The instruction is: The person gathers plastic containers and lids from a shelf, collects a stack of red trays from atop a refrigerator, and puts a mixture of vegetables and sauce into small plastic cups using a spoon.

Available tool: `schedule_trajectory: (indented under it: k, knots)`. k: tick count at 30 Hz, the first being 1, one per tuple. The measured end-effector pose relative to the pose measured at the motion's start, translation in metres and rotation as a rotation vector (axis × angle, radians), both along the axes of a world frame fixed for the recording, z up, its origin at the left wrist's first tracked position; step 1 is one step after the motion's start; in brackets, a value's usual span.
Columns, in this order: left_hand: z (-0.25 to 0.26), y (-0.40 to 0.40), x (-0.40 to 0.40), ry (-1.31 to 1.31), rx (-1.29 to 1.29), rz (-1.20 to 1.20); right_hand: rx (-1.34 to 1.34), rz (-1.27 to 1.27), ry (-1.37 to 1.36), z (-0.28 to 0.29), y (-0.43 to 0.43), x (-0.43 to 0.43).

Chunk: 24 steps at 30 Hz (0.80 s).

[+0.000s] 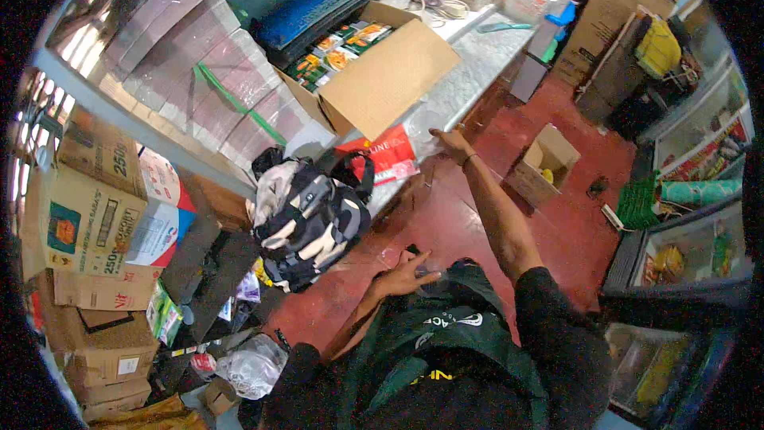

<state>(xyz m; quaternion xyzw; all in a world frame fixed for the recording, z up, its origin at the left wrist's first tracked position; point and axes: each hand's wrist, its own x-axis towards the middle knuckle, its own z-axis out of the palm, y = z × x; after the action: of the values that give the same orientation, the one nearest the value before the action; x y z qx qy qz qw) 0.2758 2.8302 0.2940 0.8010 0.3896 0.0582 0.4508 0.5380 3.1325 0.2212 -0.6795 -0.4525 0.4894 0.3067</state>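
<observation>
My right hand [455,144] reaches over the front edge of a white table [492,57], fingers apart, with nothing visible in it. Clear plastic [422,136] lies close to its fingertips, and I cannot tell whether they touch. Beside that plastic is a red printed packet [385,155] bearing writing. An opened cardboard box [391,77] stands behind, with several green-and-orange printed packs [340,57] inside. Low in front of my body, my left hand [406,275] has thumb and fingers apart. A small dark thing [412,248] shows by its fingers; its kind is unclear.
A camouflage backpack [313,215] sits at the table's near end. Plastic-wrapped stacks [203,77] rise behind it. Cartons [95,221] are piled at left. A small open carton [544,167] stands on the red floor [441,215]. Glass-fronted cabinets [692,257] line the right.
</observation>
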Motion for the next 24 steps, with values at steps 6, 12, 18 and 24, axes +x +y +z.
schedule_trajectory:
  k: [6, 12, 18, 24]
  knots:
    - [-0.054, 0.03, -0.001, -0.179, -0.219, 0.375, -0.201, 0.123, 0.07, 0.043, 0.049, -0.063]
    - [0.053, 0.093, 0.054, -0.106, -0.404, 0.28, -0.059, 0.424, -0.491, 0.081, 0.067, -0.024]
    - [-0.036, 0.135, 0.071, -0.79, -0.558, 0.748, 0.193, 0.305, -0.52, 0.032, 0.057, 0.027]
    - [-0.002, 0.188, 0.08, -1.391, -1.112, 0.769, 0.467, 0.043, -0.18, 0.109, -0.054, 0.009]
